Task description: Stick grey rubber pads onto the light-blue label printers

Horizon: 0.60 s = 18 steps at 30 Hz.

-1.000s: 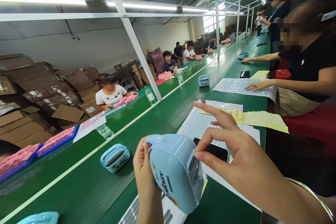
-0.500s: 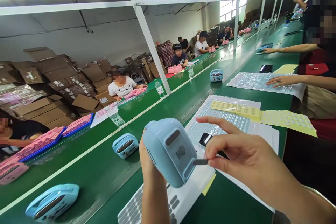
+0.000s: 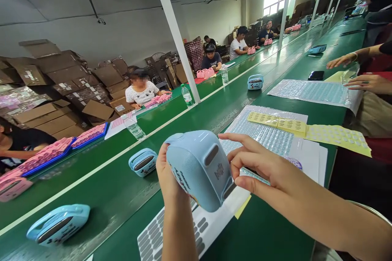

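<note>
My left hand is wrapped round a light blue speaker-like case, holding it up and tilted with its underside toward my right hand. That underside has a grille and two long oval recesses; a grey pad fills the upper one. Over the lower recess lies a grey oval sticky pad, its outer end between the thumb and fingertips of my right hand. My right index finger stretches above, near the case's edge. Beneath the case, a white sheet of grey oval pads lies partly hidden by my left arm.
More blue cases stand along the green belt. Sheets of clear stickers and yellow label sheets lie to the right. A co-worker's hands are at the right edge. Water bottles stand near the divider.
The grey pad has moved from sticking out beside the case to lying over the lower recess. My right hand has come closer to the case. The view has tipped downward slightly.
</note>
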{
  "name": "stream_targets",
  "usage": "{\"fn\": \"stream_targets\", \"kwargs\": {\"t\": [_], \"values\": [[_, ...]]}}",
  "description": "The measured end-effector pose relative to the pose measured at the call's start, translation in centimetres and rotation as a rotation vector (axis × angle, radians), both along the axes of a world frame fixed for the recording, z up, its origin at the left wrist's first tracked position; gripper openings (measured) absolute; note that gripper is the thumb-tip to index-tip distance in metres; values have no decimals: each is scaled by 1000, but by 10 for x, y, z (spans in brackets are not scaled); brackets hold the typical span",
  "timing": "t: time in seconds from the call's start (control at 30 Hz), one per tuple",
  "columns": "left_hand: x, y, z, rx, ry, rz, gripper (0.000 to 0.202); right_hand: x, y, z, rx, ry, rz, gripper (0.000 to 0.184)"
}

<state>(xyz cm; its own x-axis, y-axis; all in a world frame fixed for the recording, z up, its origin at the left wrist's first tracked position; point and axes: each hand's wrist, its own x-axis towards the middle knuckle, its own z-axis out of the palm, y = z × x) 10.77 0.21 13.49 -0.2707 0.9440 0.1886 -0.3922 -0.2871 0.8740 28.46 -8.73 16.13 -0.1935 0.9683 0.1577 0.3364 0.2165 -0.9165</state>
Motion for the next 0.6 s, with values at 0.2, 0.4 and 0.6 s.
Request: {"fn": "stream_targets", "kwargs": {"t": [0.2, 0.4, 0.6], "values": [[0, -6, 4, 2, 31, -14, 27, 0, 2, -6, 30, -12, 0, 15], [0, -5, -1, -44, 1, -20, 32, -2, 2, -7, 53, 19, -36, 13], [3, -5, 3, -91, -6, 14, 37, -8, 2, -6, 71, 86, -82, 11]]}}
